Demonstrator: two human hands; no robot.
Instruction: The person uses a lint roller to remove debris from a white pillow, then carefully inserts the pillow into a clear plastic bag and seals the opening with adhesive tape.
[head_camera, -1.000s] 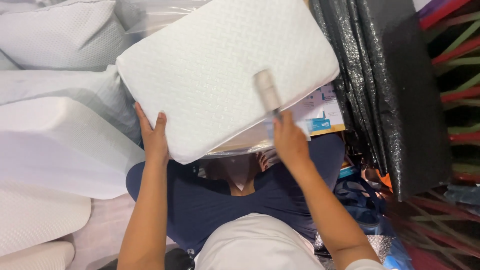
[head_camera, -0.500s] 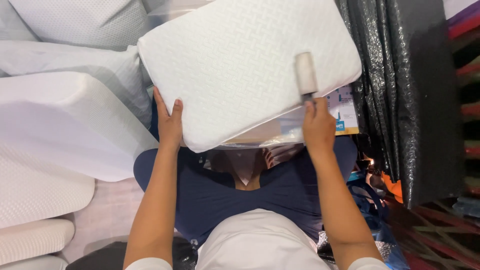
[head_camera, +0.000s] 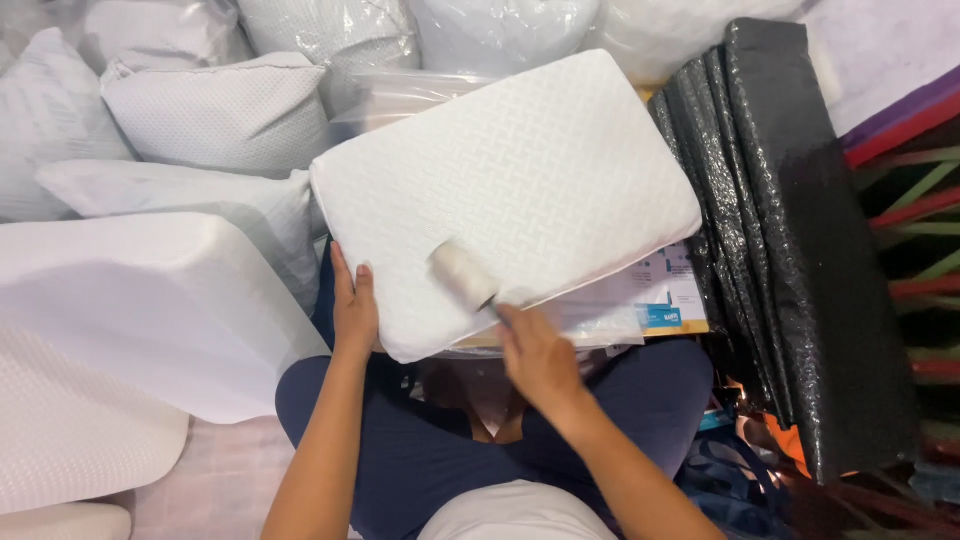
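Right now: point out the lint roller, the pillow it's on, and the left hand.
lint roller (head_camera: 462, 272), head view, middle of the roll
pillow (head_camera: 520, 180), head view, bare quilted top
left hand (head_camera: 354, 312), head view, back of the hand at the pillow's near-left edge
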